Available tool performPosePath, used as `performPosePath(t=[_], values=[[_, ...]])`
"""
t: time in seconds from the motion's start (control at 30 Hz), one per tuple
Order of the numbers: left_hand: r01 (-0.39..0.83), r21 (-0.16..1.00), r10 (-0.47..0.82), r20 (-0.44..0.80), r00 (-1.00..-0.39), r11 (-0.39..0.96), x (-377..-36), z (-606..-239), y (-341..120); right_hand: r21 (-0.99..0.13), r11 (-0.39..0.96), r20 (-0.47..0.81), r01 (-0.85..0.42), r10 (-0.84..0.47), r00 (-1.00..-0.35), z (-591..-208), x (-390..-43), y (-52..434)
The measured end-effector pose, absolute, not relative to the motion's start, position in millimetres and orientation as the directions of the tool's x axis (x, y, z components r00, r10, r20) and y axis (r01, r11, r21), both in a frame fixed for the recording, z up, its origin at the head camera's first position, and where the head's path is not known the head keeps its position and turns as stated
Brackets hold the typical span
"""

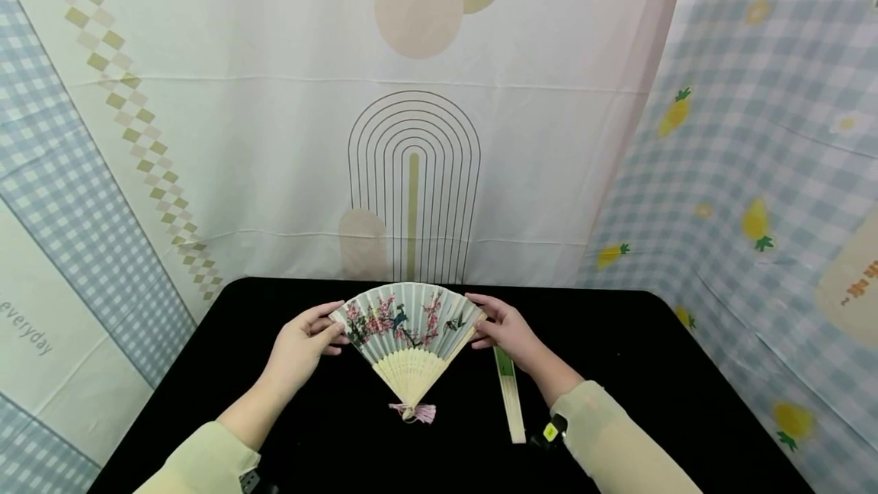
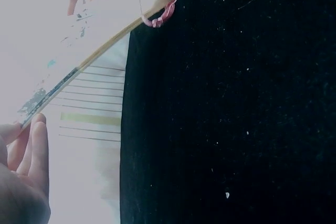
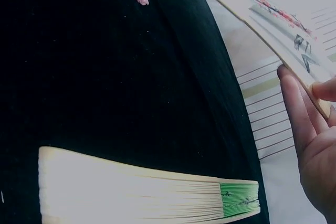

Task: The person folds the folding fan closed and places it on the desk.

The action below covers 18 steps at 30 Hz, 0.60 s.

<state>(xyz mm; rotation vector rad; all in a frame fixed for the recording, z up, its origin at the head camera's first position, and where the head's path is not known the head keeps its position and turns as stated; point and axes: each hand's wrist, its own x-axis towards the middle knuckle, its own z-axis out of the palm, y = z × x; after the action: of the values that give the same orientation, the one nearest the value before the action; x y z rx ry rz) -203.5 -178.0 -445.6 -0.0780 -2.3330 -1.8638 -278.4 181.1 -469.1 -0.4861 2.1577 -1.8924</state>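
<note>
Nearest the wearer: pale green sleeves [image 1: 206, 456], the right one with a small black and yellow device [image 1: 551, 431] at the cuff. Beside the right forearm, behind and inward of the right fingers: closed fan [image 1: 510, 395], folded flat on the black table [image 1: 652, 387], green paper end toward the right hand, bare slat end toward the wearer; not touched by any finger. Between the two sets of fingers: open fan [image 1: 406, 330], spread to a half circle, painted with pink blossoms and dark birds, pivot and pink tassel [image 1: 414, 412] pointing toward the wearer and resting on the table. Left hand [image 1: 302, 345]: fingertips [image 2: 37, 145] curled narrowly, pinching the left outer rib of the open fan. Right hand [image 1: 504, 330]: thumb and fingers [image 3: 294, 103] closed narrowly on the right outer rib, near the paper's upper corner. Leaf tilted up off the table beyond the fingers in both wrist views. Beyond the fingers and the table's far edge: pale backdrop cloth [image 1: 411, 174] with an arch of concentric lines; checked cloths with pineapple prints [image 1: 754, 174] to the right.
</note>
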Motion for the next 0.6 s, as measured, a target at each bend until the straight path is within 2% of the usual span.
performPosePath(t=[0.27, 0.6], values=[[0.125, 0.969, -0.097, 0.149, -0.984, 0.212, -202.8, -445.2, -181.8, -0.992, 0.077, 0.071, -0.102, -0.337, -0.939, -464.6, -276.2, 176.0], [0.102, 0.976, -0.132, 0.128, -0.983, 0.191, -197.6, -443.9, -186.1, -0.989, -0.149, 0.044, -0.012, -0.21, -0.977, -464.7, -271.4, 165.8]])
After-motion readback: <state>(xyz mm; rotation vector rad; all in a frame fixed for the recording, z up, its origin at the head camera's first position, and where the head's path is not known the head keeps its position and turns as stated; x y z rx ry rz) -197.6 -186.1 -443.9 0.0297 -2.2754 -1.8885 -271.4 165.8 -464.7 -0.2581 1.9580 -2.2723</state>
